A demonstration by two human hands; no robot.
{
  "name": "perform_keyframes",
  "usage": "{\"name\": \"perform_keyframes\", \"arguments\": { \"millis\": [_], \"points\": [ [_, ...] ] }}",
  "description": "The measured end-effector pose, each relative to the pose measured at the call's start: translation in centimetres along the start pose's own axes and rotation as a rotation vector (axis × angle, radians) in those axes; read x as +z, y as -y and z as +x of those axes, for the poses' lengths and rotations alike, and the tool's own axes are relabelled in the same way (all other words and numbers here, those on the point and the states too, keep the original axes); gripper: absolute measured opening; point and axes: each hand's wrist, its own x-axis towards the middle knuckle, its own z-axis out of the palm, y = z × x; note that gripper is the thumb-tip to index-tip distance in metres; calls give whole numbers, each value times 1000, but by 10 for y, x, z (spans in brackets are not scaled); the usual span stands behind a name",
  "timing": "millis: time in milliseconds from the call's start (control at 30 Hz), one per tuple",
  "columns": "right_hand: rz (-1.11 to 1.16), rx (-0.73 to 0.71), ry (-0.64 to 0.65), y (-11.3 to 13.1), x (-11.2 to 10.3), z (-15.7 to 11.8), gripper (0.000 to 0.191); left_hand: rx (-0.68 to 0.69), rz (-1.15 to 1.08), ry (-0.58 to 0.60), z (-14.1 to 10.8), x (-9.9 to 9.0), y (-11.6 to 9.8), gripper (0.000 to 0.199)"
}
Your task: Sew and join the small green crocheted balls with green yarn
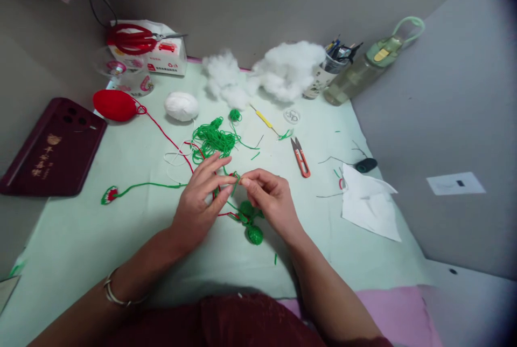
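Note:
My left hand (204, 199) has its upper fingers stretched out, while its index finger and thumb come together on green yarn (235, 185). My right hand (269, 193) pinches the same strand from the other side, fingertips nearly touching the left ones. Whatever small piece is between the fingertips is mostly hidden. Just below lie green crocheted balls (254, 235) with red yarn ends. A loose tangle of green yarn (213, 139) sits beyond my left fingers. Off to the left, a small red, white and green crocheted piece (109, 195) trails a green strand toward my left hand.
Red yarn (115, 105) and a white yarn ball (181, 106) lie at the back left. White stuffing (288, 69) is at the back. A yellow-handled crochet hook (264, 118), orange thread snips (301, 158) and white paper (369, 204) are rightward. A bottle (363, 69) stands by the wall.

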Motion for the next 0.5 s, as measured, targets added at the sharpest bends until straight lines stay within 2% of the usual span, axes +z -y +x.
{"name": "perform_keyframes", "arguments": {
  "millis": [133, 233, 333, 500],
  "points": [
    [-106, -82, -1, -6, 6, -4, 23, -365, -390, -34, 3, -2, -5, 14],
    [-230, -171, -14, -10, 9, -5, 19, -533, -605, -23, 5, -3, -10, 14],
    [-330, -238, -25, -12, 9, -6, 19, -581, -706, -30, 6, -2, -12, 13],
    [-542, -402, -65, -16, 9, -8, 20, -600, -730, -49, 5, -1, -14, 10]
  ]
}}
